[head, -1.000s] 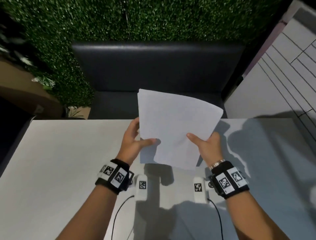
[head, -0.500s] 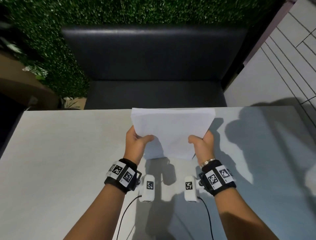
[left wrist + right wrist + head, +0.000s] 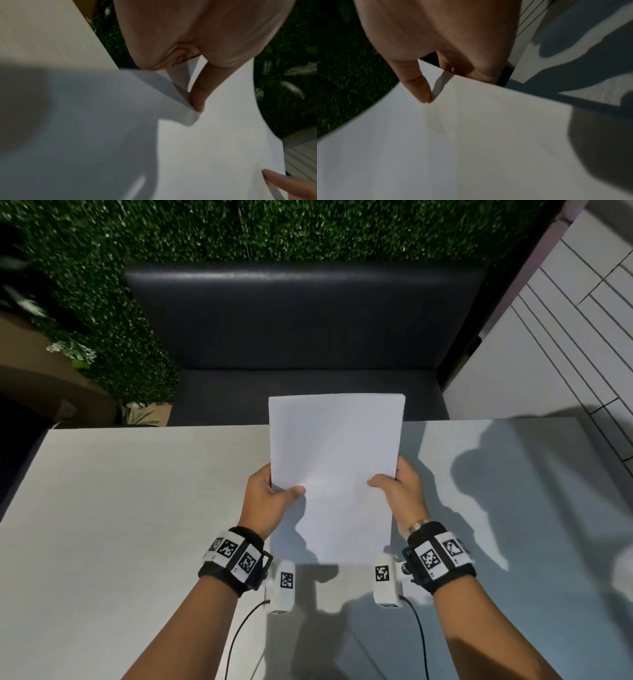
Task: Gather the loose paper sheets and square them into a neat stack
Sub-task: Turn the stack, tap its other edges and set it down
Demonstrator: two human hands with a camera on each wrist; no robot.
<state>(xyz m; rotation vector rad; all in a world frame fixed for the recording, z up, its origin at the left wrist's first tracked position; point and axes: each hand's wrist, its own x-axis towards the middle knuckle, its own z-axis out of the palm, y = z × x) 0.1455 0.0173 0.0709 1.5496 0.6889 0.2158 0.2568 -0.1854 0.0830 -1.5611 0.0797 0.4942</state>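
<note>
A stack of white paper sheets (image 3: 334,470) is held over the middle of the white table (image 3: 120,508), long side running away from me, edges lined up. My left hand (image 3: 270,494) grips its left edge, thumb on top and fingers underneath. My right hand (image 3: 399,491) grips the right edge the same way. In the left wrist view the thumb presses on the paper (image 3: 223,135). In the right wrist view the thumb pinches the sheets (image 3: 471,135). The fingers under the stack are hidden.
A dark bench seat (image 3: 308,337) stands beyond the table's far edge, backed by a green hedge wall (image 3: 274,231). A tiled floor (image 3: 565,354) lies to the right. Two white tracker units (image 3: 284,587) with cables rest near my wrists.
The skewed sheets, held tilted a second ago, dropped low toward the table and now stand as one aligned stack in portrait orientation. Both hands kept hold throughout.
</note>
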